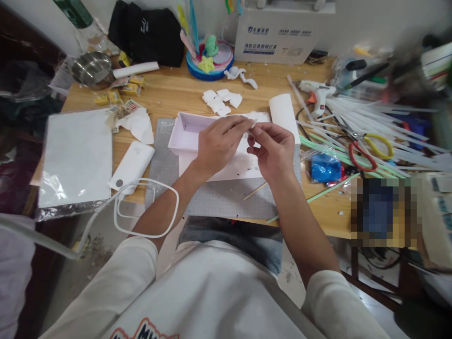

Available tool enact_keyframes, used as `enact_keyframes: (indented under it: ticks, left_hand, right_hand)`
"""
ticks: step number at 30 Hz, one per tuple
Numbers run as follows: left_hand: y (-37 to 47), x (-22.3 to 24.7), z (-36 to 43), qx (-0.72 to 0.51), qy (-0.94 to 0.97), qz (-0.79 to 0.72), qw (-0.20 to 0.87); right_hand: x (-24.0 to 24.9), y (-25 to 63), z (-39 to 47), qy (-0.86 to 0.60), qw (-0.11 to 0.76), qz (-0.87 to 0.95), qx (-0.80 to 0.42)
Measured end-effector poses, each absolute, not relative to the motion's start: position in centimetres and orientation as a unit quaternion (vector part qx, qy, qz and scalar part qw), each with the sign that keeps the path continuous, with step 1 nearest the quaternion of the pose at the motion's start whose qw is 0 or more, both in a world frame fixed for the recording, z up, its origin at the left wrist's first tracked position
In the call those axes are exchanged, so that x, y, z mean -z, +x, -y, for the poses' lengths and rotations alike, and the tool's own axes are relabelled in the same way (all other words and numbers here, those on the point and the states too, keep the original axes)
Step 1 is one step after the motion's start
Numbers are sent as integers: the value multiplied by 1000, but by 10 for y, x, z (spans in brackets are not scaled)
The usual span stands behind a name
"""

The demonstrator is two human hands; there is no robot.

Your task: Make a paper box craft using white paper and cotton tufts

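Left hand (219, 143): palm down, fingers close together and reaching to the small white piece; its thumb is hidden, so whether it pinches cannot be told
Right hand (277, 150): thumb and forefinger pinching the small white piece, the other fingers curled
Small white piece (253, 125): at the fingertips where the two hands meet, too small to make out its shape
Open box (175, 136): left of the fingers, its near side by the white sheet
White sheet (233, 169): flat below the fingers, dark specks on it
Grey mat (212, 202): under the sheet, on the wooden surface (165, 101)
Thin stick (255, 191): on the mat, nearer the body than the right fingers
White scraps (221, 101): just beyond the left fingers
Curved white sheet (282, 110): beyond the right fingers
Glue gun (320, 96): right of the fingers and farther back
Scissors (363, 146): well to the right of the fingers, red and yellow handles spread
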State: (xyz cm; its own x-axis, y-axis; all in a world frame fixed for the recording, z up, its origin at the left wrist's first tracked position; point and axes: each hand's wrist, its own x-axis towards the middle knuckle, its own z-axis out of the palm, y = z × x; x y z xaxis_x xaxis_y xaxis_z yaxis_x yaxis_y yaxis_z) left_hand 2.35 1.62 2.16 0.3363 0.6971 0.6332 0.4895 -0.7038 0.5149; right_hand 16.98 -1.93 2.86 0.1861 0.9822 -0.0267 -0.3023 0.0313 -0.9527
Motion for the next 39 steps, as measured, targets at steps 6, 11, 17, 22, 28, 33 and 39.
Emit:
enact_keyframes:
  ticks: [6, 11, 17, 22, 28, 33, 39]
  left_hand:
    - [23, -19, -16, -440, 813, -372, 81]
    - [21, -17, -15, -402, 836, -374, 13]
    - [21, -16, -15, -382, 839, -388, 26]
    - [21, -15, -16, -390, 834, -388, 31]
    - [22, -13, -17, -404, 828, -385, 50]
    - [23, -13, -16, -411, 826, -384, 26]
    - [22, -14, -16, -390, 838, -382, 15]
  right_hand:
    - [-32, 169, 20, -463, 612, 361, -529]
    - [-35, 169, 21, -468, 611, 351, -533]
    - [-33, 169, 21, -465, 614, 346, -536]
    - [-31, 169, 20, -460, 617, 356, -531]
    - [-32, 170, 21, -459, 617, 353, -533]
    - [-33, 170, 20, -472, 612, 351, -529]
    - [-32, 170, 21, -466, 614, 355, -529]
